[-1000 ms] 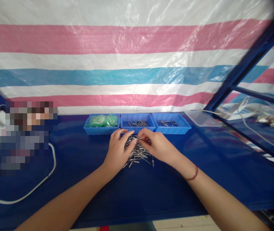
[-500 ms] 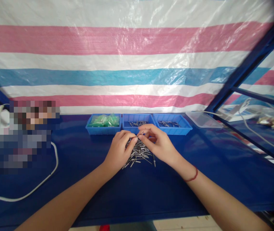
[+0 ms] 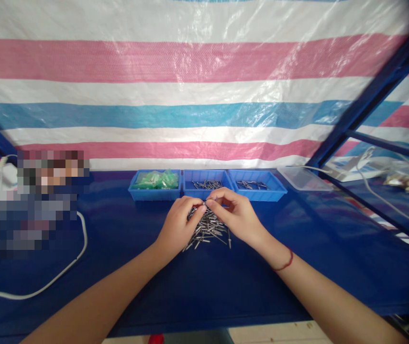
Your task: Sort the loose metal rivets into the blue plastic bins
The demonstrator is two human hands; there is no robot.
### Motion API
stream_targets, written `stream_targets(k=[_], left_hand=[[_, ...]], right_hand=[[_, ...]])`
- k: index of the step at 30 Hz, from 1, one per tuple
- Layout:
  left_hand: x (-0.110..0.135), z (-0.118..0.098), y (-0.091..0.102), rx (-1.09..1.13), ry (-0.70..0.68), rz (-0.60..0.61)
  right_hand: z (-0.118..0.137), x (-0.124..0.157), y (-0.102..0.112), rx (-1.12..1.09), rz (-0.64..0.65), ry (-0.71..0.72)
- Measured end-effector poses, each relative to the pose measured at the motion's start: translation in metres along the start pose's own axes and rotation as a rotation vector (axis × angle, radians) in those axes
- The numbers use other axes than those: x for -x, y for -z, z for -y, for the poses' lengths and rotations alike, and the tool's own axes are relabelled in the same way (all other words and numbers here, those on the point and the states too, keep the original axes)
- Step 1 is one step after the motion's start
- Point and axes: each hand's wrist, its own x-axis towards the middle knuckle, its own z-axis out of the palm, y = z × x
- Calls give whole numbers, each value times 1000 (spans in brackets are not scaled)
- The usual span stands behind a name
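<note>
A heap of small metal pins (image 3: 207, 230) lies on the blue table (image 3: 204, 286) in front of me. My left hand (image 3: 178, 227) rests on the heap's left side, its fingers curled and pinched together at the top. My right hand (image 3: 235, 215) hovers over the heap's right side, with thumb and forefinger pinched against the left fingertips. A small metal pin (image 3: 204, 203) sits between the two pinches. A red cord circles my right wrist.
Three blue trays stand in a row behind the heap: the left one (image 3: 154, 187) holds green parts, the middle (image 3: 206, 184) and right (image 3: 258, 184) hold metal pins. A clear lid (image 3: 303, 177) lies further right. A white cable (image 3: 32, 291) loops at left. A blue frame (image 3: 365, 105) rises at right.
Both hands drew together above the heap; my right hand lifted slightly and its fingertips now meet the left ones.
</note>
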Motion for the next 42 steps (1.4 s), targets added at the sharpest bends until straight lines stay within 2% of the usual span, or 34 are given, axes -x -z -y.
stream_targets(k=[9, 13, 15, 18, 21, 25, 27, 32, 34, 39, 42], left_hand=[[-2, -1, 3, 78, 40, -4], [-3, 1, 6, 25, 32, -41], [-4, 0, 10, -38, 30, 11], [-5, -3, 19, -188, -35, 176], [-7, -6, 27, -315, -138, 302], [-9, -12, 34, -391, -228, 415], [-7, -14, 34, -398, -260, 452], [0, -18, 18, -451, -260, 436], [3, -18, 10, -486, -235, 432], [5, -15, 0, -506, -212, 450], [5, -13, 1, -466, -175, 413]], right_hand=[[-1, -3, 5, 52, 10, -43], [-1, -7, 13, 243, 46, 72], [-2, -10, 23, 388, 6, 158], [-6, -19, 46, 607, -156, 222], [-15, -26, 71, 805, -305, 193], [-20, -29, 90, 990, -367, 139], [-16, -28, 90, 981, -305, 125], [-1, -23, 72, 848, 114, 168], [1, -21, 63, 842, 218, 194], [-2, -17, 46, 816, 342, 210], [-2, -14, 40, 774, 307, 188]])
